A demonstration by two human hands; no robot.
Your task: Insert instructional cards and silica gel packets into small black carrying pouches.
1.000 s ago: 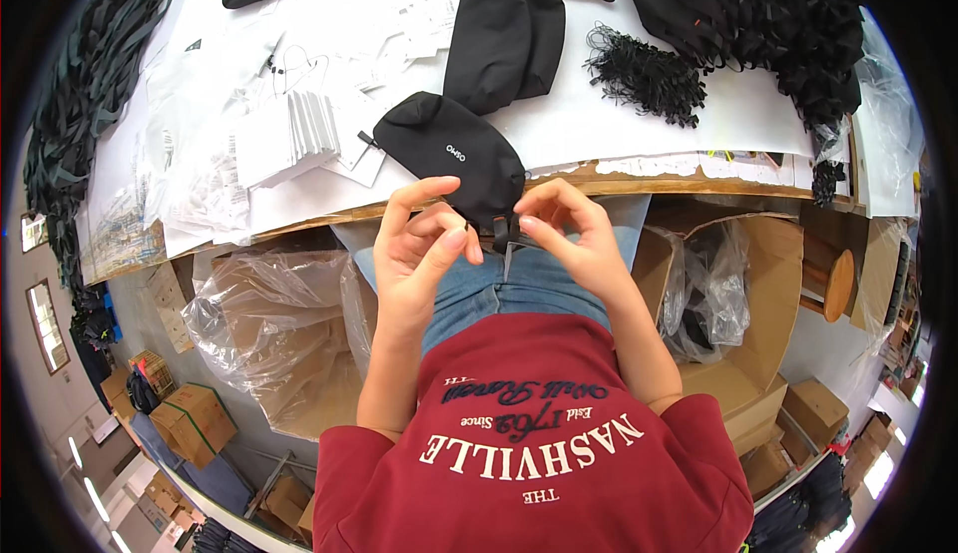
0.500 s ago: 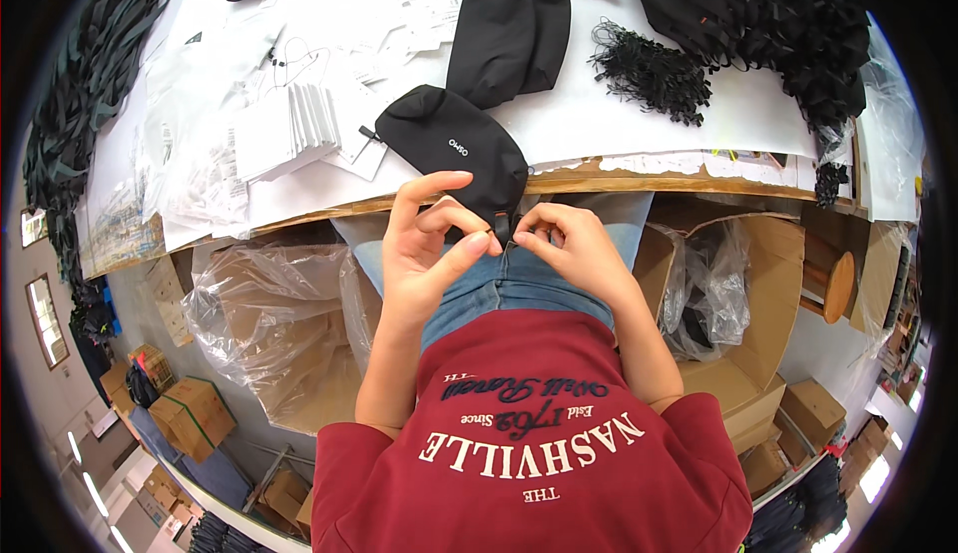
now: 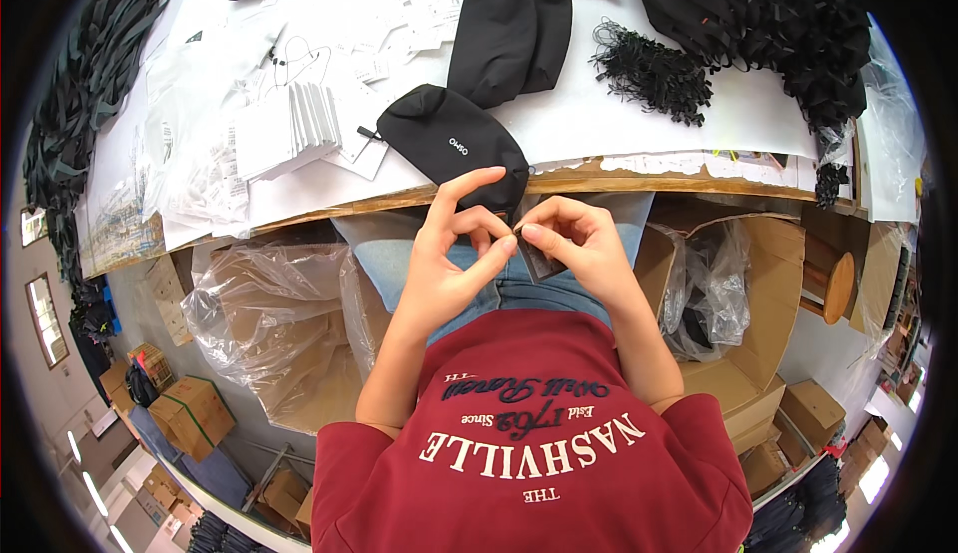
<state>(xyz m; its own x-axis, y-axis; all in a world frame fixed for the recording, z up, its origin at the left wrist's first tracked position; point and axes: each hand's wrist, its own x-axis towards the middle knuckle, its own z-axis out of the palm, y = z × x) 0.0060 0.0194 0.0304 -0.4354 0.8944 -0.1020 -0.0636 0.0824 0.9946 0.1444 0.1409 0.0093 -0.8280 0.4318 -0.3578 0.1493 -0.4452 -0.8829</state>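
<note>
A black zip pouch with small white lettering lies at the table's front edge, its near end hanging over. Just below that end my two hands meet fingertip to fingertip. My left hand has its index finger stretched over the pouch, while thumb and middle finger pinch together; what is between them is too small to tell. My right hand pinches thumb against forefinger at a dark flat strap, which shows below its fingers over my jeans. Whether the strap joins the pouch is hidden by my fingers.
More black pouches lie beyond. Left of them are a stack of white tags and loose papers. Black cords are heaped at right, dark straps at far left. Plastic-lined cartons flank my lap below the table.
My left hand has shifted right and its fingers now touch the right hand's. The right hand has turned slightly, and the dark strap now shows beneath it. The pouch stays nearly in place.
</note>
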